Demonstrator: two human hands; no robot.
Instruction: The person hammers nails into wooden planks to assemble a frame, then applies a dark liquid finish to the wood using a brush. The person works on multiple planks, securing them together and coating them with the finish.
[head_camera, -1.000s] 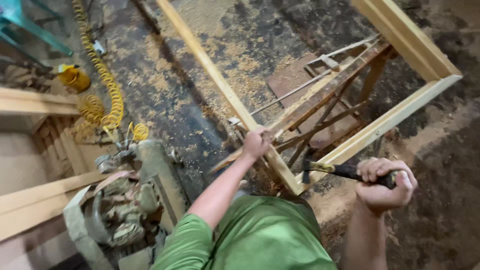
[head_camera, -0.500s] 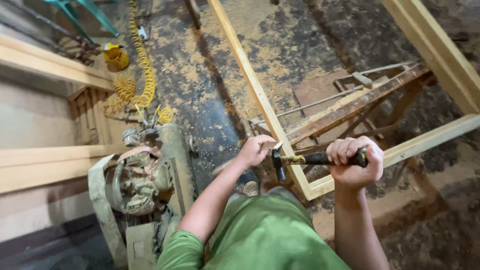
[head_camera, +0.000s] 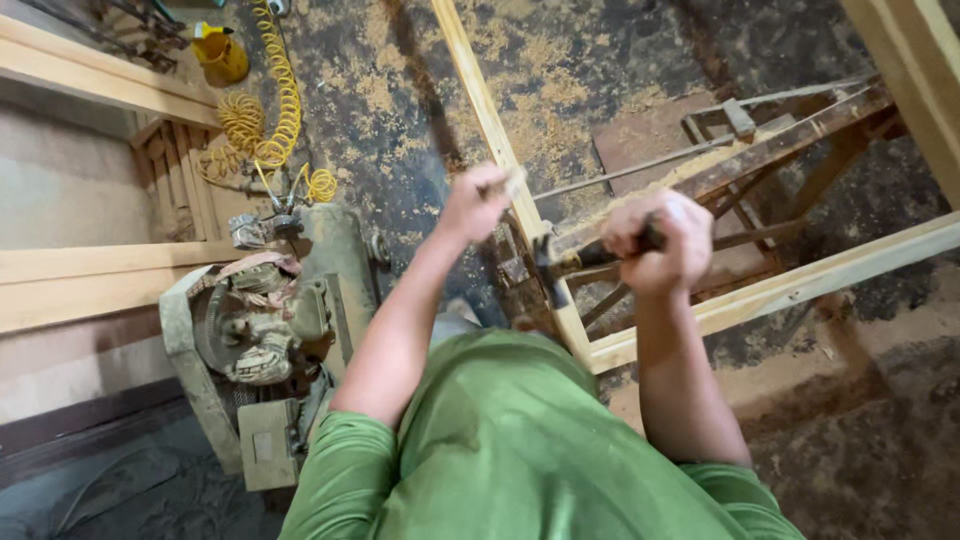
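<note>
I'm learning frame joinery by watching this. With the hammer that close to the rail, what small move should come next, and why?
Probably a short, controlled tap of the hammer onto the spot beside the left hand. The right hand grips the handle with the head low against the long wooden rail, near the frame's corner. The left hand pinches something there, too blurred to identify, so a light blow seems safest for the fingers.

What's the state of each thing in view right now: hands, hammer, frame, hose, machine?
left hand: closed, pinching something small against the frame rail; too blurred to identify
right hand: fist shut on the hammer handle
hammer: held level, head beside the rail
wooden frame: lying flat, corner joined, resting on a trestle
yellow air hose: coiled, lying on the floor
machine: dusty, standing on the floor
</note>
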